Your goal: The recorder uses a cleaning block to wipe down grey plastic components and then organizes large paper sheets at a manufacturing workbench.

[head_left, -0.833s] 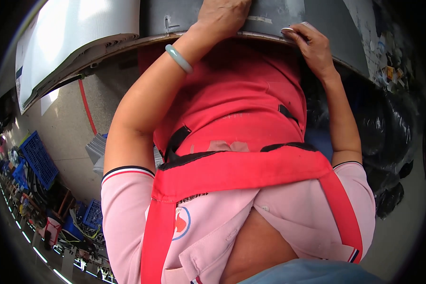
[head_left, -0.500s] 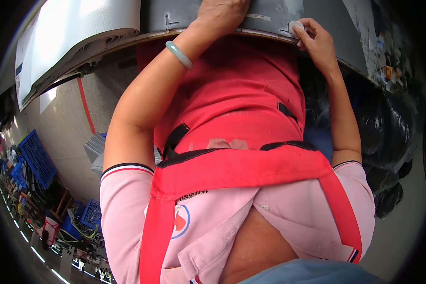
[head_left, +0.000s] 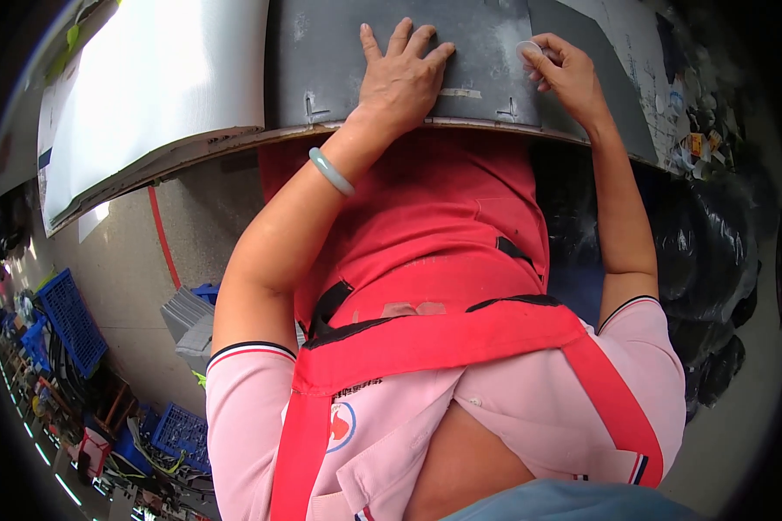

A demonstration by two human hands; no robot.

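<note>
My left hand [head_left: 401,82] lies flat with its fingers spread on a dark grey sheet [head_left: 317,52] on the worktable; nothing is in it. Between the thumb and fingers of my right hand [head_left: 576,82] is a small round white disc [head_left: 525,47], held over the sheet's right side. What the disc is for or made of cannot be made out. Corner marks show near the sheet's front edge, with a short strip of pale tape [head_left: 460,93] between them. A second dark sheet [head_left: 621,95] lies to the right.
At the left, a thick stack of white sheets [head_left: 169,78] curls over the table edge. Black plastic bags [head_left: 669,234] bulge below the table on the right. Scraps [head_left: 695,143] litter the right end of the table. Blue crates [head_left: 74,317] stand on the floor at left.
My left hand has moved farther onto the dark sheet, its spread fingers now in view. My right hand has shifted slightly left with the disc, off the right corner mark. The whole view has tilted.
</note>
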